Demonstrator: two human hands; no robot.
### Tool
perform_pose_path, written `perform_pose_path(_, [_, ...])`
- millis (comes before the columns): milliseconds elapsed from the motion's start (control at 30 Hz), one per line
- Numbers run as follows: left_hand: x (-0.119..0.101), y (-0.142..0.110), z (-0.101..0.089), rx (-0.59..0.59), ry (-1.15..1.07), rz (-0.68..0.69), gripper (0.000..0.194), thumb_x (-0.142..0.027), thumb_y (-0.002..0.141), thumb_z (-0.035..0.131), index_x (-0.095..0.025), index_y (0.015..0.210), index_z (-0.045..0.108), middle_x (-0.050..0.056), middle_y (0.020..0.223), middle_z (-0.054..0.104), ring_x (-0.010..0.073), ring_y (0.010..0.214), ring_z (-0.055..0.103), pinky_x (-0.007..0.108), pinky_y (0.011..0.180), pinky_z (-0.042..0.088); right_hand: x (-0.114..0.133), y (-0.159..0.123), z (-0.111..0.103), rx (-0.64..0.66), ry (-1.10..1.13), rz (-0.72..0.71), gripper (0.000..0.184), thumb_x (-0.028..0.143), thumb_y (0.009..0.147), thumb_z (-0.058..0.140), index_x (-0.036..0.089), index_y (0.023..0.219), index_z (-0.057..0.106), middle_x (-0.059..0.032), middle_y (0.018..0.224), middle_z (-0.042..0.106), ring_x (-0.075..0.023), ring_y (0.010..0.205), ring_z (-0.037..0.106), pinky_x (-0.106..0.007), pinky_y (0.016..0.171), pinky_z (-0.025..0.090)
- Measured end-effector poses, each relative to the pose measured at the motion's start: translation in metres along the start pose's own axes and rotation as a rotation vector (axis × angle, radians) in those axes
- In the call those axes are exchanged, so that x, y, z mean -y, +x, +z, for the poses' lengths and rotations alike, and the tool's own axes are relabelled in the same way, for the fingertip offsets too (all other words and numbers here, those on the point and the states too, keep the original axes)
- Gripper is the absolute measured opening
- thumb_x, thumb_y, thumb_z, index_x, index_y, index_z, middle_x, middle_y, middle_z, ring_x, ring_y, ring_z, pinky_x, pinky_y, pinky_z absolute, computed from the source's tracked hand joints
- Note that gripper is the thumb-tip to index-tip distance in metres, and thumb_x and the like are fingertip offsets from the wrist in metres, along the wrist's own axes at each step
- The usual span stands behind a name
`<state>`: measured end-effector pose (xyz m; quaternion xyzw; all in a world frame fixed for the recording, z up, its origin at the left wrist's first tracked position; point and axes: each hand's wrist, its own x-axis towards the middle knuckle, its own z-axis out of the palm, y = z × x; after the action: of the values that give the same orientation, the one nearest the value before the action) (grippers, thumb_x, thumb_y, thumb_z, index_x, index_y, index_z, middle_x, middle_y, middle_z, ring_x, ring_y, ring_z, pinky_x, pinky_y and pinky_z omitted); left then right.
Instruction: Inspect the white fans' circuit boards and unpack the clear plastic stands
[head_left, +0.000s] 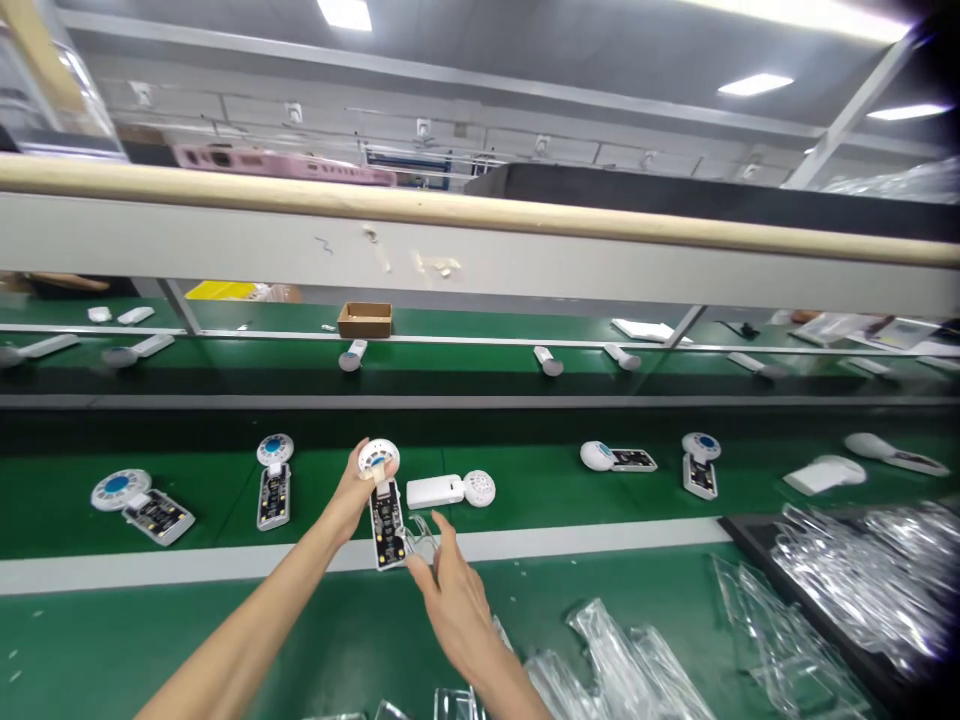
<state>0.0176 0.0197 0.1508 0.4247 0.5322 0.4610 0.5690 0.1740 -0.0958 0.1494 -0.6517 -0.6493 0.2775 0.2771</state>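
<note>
Fingers of our left hand point(351, 497) close on a round white disc point(379, 457) joined to a long black circuit board point(388, 528), whose long axis points away from us; our open right hand point(456, 610) lies nearer its lower end.

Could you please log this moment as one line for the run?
left hand: holds white round-headed circuit-board device | right hand: at clear plastic piece | on green belt

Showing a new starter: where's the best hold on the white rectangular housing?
Take the white rectangular housing across its long sides from above, with the right hand coming from the near side. It lies flat on the green belt: a smooth, narrow bar with long edges free, the round grille at its right end.
</note>
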Motion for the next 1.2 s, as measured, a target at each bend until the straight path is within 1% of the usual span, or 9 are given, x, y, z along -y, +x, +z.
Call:
perform_pose_path(100, [-0.002,-0.03,-0.004,0.031,-0.12,-0.066,0.057,-0.056,0.069,0.064,-0.023,0.114,0.049,0.005,0.099,0.061,0.0151,0.076,0.057,0.025,0.063,0.045,0.027,0.002,0.009,-0.04,-0.14,-0.08,0.045,0.031,0.09,0.041,0.019,0.133,0.038,-0.0121,0.106,0.059,-0.0271,0.089,0.062,-0.036,0.072,0.049])
perform_pose_path(233, [-0.009,-0.064,-0.001,-0.037,-0.164,-0.08,0.06,-0.055,0.065,0.068,-0.021,0.11,0.049,0.005,0.094,0.061,0.0154,0.072,0.058,0.028,0.063,0.046,0.048,0.0,0.024,-0.11,-0.275,-0.073,0.043,0.031,0.088,0.047,0.019,0.13,0.044,-0.0122,0.099,0.055,-0.028,0.083,0.062,-0.036,0.062,0.049])
perform_pose_path(433, [-0.028,-0.093,-0.001,-0.19,-0.177,-0.069,0.067,-0.052,0.056,0.075,-0.018,0.108,0.05,0.005,0.088,0.062,0.014,0.063,0.057,0.027,0.056,0.045,0.047,-0.016,0.045,-0.265,-0.381,-0.165,0.05,0.027,0.084,0.054,0.018,0.132,0.043,-0.0187,0.116,0.049,-0.0371,0.11,0.048,-0.053,0.087,0.042])
perform_pose_path(533, [-0.03,-0.098,-0.003,-0.206,-0.274,-0.071,0.064,-0.052,0.058,0.075,-0.019,0.107,0.05,0.005,0.088,0.062,0.0138,0.064,0.057,0.027,0.058,0.045,0.039,-0.021,0.046,-0.203,-0.35,-0.192,0.055,0.026,0.088,0.048,0.024,0.14,0.031,-0.0164,0.115,0.052,-0.0342,0.105,0.051,-0.05,0.082,0.047])
perform_pose_path(700, [-0.017,-0.115,-0.004,-0.049,-0.53,-0.032,0.058,-0.047,0.055,0.079,-0.018,0.1,0.058,0.006,0.093,0.065,0.0174,0.08,0.061,0.028,0.072,0.046,0.027,-0.025,0.033,-0.221,-0.3,-0.403,0.053,0.031,0.092,0.039,0.028,0.143,0.024,-0.0097,0.095,0.058,-0.0267,0.083,0.059,-0.042,0.072,0.052])
perform_pose_path(833, [-0.001,-0.128,-0.007,0.059,-0.507,-0.162,0.05,-0.047,0.055,0.08,-0.014,0.09,0.064,0.009,0.088,0.066,0.0207,0.084,0.061,0.028,0.071,0.046,0.028,-0.029,0.035,-0.233,-0.181,-0.534,0.044,0.04,0.092,0.037,0.031,0.135,0.04,-0.0089,0.098,0.059,-0.025,0.083,0.061,-0.037,0.066,0.053])
perform_pose_path(933, [0.007,-0.135,-0.011,-0.1,-0.464,-0.149,0.051,-0.05,0.054,0.079,-0.017,0.09,0.064,0.01,0.095,0.065,0.0233,0.09,0.06,0.029,0.07,0.046,0.032,-0.025,0.042,-0.227,0.035,-0.31,0.044,0.047,0.091,0.031,0.027,0.123,0.052,-0.0103,0.105,0.06,-0.0241,0.089,0.062,-0.033,0.064,0.053])
perform_pose_path(1067, [0.019,-0.135,-0.019,-0.218,-0.409,-0.025,0.05,-0.048,0.055,0.079,-0.021,0.095,0.066,0.01,0.102,0.065,0.0256,0.099,0.059,0.031,0.08,0.045,0.034,-0.009,0.053,-0.128,0.362,0.144,0.065,0.063,0.085,0.018,0.019,0.077,0.064,-0.0108,0.075,0.066,-0.0248,0.069,0.063,-0.033,0.06,0.05])
perform_pose_path(1200, [0.039,-0.121,-0.036,-0.2,-0.395,0.046,0.046,-0.046,0.048,0.083,-0.021,0.084,0.069,0.013,0.096,0.068,0.0305,0.096,0.061,0.038,0.083,0.047,0.035,-0.002,0.07,-0.155,0.483,0.157,0.066,0.072,0.079,0.022,0.021,0.055,0.057,-0.0095,0.062,0.065,-0.0244,0.06,0.059,-0.033,0.058,0.046])
